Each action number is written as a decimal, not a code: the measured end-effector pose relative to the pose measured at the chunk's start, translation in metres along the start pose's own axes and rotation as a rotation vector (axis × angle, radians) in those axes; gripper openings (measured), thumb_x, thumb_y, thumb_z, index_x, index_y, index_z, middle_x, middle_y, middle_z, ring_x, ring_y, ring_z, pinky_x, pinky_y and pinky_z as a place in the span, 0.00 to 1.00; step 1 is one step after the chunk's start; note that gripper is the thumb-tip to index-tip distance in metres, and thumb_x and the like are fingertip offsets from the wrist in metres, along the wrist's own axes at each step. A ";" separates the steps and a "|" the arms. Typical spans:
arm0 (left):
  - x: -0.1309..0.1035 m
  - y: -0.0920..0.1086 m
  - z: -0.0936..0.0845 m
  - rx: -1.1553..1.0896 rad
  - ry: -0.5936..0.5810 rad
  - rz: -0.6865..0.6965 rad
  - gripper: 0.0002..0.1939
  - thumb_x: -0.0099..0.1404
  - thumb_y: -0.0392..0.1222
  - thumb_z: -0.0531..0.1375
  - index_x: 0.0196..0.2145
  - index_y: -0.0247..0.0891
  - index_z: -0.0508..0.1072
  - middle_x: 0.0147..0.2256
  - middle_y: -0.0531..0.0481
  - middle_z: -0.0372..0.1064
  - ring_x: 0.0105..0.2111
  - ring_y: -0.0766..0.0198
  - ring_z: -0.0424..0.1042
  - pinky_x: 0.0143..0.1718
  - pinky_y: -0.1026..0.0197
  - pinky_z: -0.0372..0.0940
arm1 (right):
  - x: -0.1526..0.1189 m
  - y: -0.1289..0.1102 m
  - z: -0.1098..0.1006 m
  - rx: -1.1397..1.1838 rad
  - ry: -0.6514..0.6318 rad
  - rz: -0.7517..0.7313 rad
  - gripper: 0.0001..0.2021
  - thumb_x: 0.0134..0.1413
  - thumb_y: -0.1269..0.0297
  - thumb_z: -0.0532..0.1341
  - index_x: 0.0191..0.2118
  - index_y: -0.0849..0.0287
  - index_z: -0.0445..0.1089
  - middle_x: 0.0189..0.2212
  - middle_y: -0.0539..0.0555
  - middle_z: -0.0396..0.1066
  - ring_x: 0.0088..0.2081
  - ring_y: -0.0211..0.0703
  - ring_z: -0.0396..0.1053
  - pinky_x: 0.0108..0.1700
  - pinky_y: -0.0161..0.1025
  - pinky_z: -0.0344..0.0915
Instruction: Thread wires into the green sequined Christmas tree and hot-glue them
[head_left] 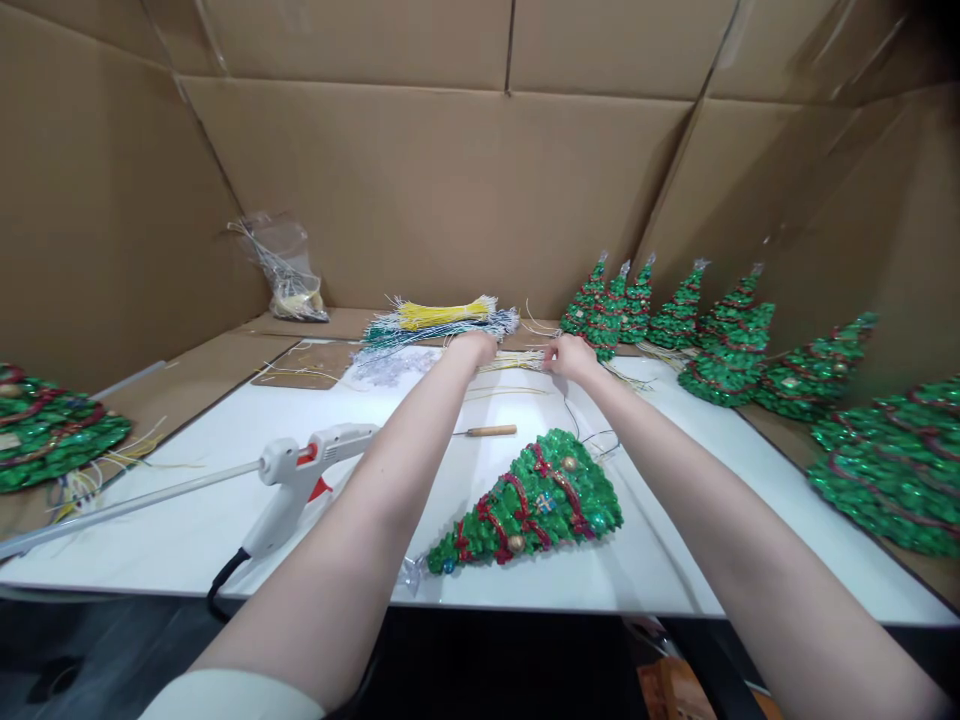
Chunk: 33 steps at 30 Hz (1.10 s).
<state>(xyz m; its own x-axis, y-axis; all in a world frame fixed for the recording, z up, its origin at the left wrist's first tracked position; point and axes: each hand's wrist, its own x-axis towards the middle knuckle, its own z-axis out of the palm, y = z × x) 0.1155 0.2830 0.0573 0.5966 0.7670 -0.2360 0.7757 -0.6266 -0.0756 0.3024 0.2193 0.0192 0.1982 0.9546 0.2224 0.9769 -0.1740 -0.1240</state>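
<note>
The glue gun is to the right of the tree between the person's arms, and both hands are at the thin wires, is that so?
Not quite: the head view shows the glue gun to the left of that tree. The left hand and right hand are at the thin wires.

Over a white table (pixel 187 540), the left hand (pixel 474 347) and right hand (pixel 573 357) are at opposite ends of some pale wires (pixel 514 361). A decorated green tree (pixel 551 495) lies nearer, right of a white glue gun (pixel 287 490), with a wooden-handled tool (pixel 492 431) just beyond it.
</note>
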 end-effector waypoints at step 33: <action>-0.004 0.006 0.001 -0.011 -0.007 -0.041 0.17 0.69 0.45 0.59 0.53 0.36 0.69 0.53 0.42 0.67 0.49 0.55 0.70 0.50 0.48 0.69 | -0.038 0.142 -0.075 -0.066 0.097 0.084 0.06 0.53 0.65 0.62 0.29 0.58 0.74 0.30 0.55 0.75 0.33 0.45 0.70 0.31 0.36 0.59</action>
<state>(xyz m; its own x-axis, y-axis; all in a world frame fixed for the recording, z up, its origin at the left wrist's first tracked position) 0.1175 0.2763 0.0568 0.5630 0.7908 -0.2402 0.8016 -0.5932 -0.0745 0.4398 0.1401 0.0656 0.2829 0.9087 0.3070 0.9591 -0.2705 -0.0832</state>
